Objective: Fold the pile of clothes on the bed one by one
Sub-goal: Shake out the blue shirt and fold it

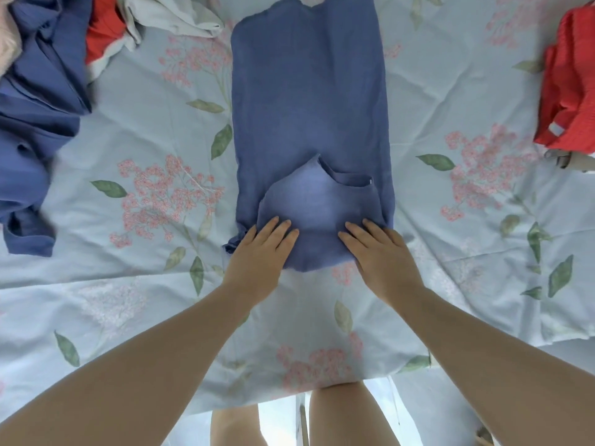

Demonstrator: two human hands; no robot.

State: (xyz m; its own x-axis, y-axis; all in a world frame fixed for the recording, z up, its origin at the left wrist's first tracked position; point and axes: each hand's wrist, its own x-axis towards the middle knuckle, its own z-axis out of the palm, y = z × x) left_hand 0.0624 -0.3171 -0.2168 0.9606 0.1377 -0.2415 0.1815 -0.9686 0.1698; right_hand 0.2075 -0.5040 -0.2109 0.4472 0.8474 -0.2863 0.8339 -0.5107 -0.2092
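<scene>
A blue garment (309, 101) lies lengthwise in the middle of the bed, folded into a long narrow strip. Its near end is turned over onto itself, with a neckline edge showing on the flap. My left hand (260, 252) lies flat on the flap's left part, fingers straight. My right hand (380, 255) presses flat on the flap's right part. An unfolded pile (42, 91) of blue, red and white clothes sits at the far left.
The bed is covered by a light blue floral sheet (145, 162). A folded red garment (570, 91) lies at the right edge. The bed's near edge runs just in front of my legs (351, 413).
</scene>
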